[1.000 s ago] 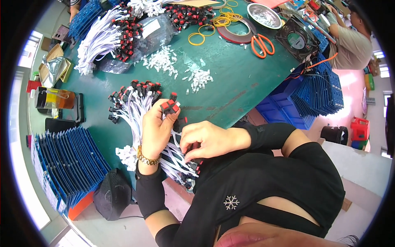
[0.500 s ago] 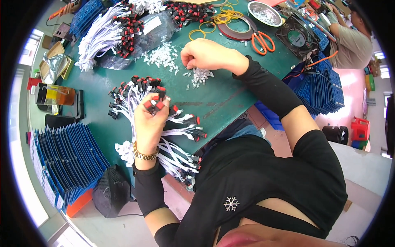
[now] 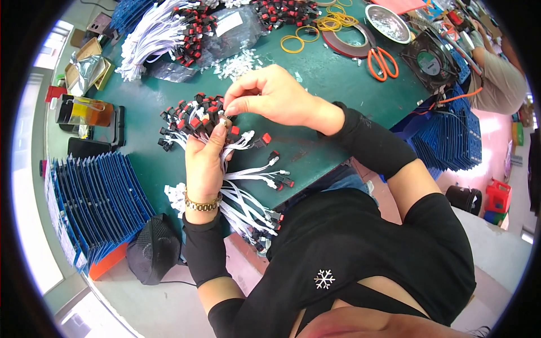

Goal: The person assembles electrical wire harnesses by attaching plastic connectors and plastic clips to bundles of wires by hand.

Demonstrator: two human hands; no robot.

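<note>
My left hand, a gold watch on its wrist, is closed on a white cable with black-and-red connectors, thumb pressed near a connector end. Right at that thumb, my right hand pinches with thumb and forefinger; what sits between its fingertips is too small to make out. Around and beneath my left hand spreads a bundle of white cables with black-and-red connectors and small white plugs. Beyond my right hand lies a pile of small clear plastic pieces, partly hidden by a plastic bag.
A larger cable bundle lies at the far left. Orange-handled scissors, a tape roll, yellow rubber bands, a metal bowl and a fan stand farther right. Blue circuit boards are stacked at left. A person works at far right.
My right hand has moved from the small clear pieces leftward and nearer, meeting my left fingertips. My left hand has turned slightly with its thumb raised. The whole view has shifted a little.
</note>
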